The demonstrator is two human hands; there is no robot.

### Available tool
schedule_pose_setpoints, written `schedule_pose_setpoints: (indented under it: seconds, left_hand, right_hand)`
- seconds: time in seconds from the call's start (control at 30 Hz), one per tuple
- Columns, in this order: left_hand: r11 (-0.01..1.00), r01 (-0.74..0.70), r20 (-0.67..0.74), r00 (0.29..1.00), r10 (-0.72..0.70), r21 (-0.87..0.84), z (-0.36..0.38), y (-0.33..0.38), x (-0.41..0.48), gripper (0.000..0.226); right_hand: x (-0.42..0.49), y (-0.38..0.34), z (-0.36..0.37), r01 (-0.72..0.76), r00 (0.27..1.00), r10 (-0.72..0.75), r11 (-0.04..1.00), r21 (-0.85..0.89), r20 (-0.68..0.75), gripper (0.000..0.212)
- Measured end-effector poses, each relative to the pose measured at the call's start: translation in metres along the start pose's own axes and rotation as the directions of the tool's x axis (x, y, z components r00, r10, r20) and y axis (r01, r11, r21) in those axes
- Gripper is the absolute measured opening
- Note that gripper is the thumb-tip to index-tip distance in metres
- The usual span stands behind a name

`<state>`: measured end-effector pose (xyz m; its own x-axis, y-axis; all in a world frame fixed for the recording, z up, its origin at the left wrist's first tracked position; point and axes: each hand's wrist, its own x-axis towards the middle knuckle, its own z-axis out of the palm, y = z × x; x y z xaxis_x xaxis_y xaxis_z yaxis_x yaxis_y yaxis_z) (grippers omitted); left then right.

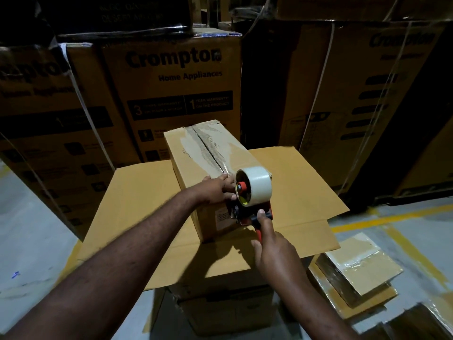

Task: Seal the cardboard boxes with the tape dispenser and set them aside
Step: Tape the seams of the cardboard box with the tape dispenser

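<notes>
Brown cardboard box (pixel 196 168) with torn tape along its top seam stands on a flat cardboard sheet (pixel 306 182). Your left hand (pixel 218 187) presses flat on its near top edge, fingers spread. Your right hand (pixel 269 244) is clamped around the red tape dispenser (pixel 252 192), held against the box's near end.

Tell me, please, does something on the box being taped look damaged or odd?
Yes. The top of the small box is torn along its centre seam: pale ragged patches show where the outer paper layer is stripped away, as if old tape was pulled off. The tape dispenser sits at its near edge.
</notes>
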<state>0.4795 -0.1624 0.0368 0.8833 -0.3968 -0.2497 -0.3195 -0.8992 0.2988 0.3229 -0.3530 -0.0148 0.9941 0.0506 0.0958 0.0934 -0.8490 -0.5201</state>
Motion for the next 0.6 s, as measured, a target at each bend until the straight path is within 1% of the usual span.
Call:
schedule_pose_setpoints:
  seconds: [0.03,0.1,0.17,0.2,0.27,0.33,0.4,0.43,0.5,0.57,0.6]
  left_hand:
    - [0.999,0.030,-0.017,0.999,-0.030,-0.013,0.003,-0.002,0.002,0.044]
    - [0.995,0.092,-0.095,0.991,-0.094,-0.024,0.009,-0.004,0.001,0.045]
    - [0.994,0.110,-0.192,0.975,-0.110,-0.013,0.018,-0.003,-0.004,0.047]
    - [0.994,0.104,-0.231,0.967,-0.106,-0.024,0.021,-0.001,-0.007,0.049]
    - [0.998,0.065,-0.278,0.958,-0.067,-0.016,0.025,0.003,-0.010,0.056]
    - [0.999,0.029,-0.272,0.962,-0.018,0.037,0.023,0.005,-0.009,0.056]
    - [0.998,0.034,-0.278,0.961,-0.019,0.050,0.022,0.006,-0.005,0.053]
    - [0.997,0.046,-0.305,0.952,-0.026,0.058,0.023,0.006,-0.004,0.052]
    - [0.987,0.084,-0.405,0.914,-0.021,0.139,0.029,0.011,-0.004,0.049]
    - [0.958,0.154,-0.468,0.883,-0.025,0.240,0.038,0.019,-0.004,0.048]
    - [0.946,0.191,-0.485,0.873,-0.042,0.262,0.042,0.023,-0.003,0.050]
  right_hand:
    - [0.002,-0.002,-0.001,-0.008,1.000,0.008,1.000,0.006,-0.002,0.072]
    - [0.002,-0.007,-0.002,0.001,1.000,0.000,0.998,-0.059,0.007,0.075]
    - [-0.001,-0.009,0.000,0.016,0.999,-0.011,0.993,-0.116,0.037,0.078]
    - [-0.003,-0.008,0.003,0.019,0.999,-0.014,0.994,-0.110,0.047,0.076]
    - [-0.006,-0.003,0.008,-0.022,0.998,0.024,0.999,-0.030,0.053,0.072]
    - [-0.006,0.002,0.009,-0.084,0.995,0.078,0.992,0.099,0.066,0.070]
    - [-0.005,0.003,0.003,-0.138,0.989,0.127,0.977,0.165,0.073,0.070]
    - [-0.003,0.003,-0.003,-0.166,0.985,0.155,0.969,0.182,0.069,0.070]
    - [0.005,0.005,-0.019,-0.212,0.977,0.209,0.956,0.203,0.037,0.069]
    - [0.011,0.007,-0.039,-0.208,0.976,0.218,0.955,0.211,-0.024,0.068]
    - [0.013,0.006,-0.050,-0.188,0.977,0.204,0.959,0.210,-0.057,0.067]
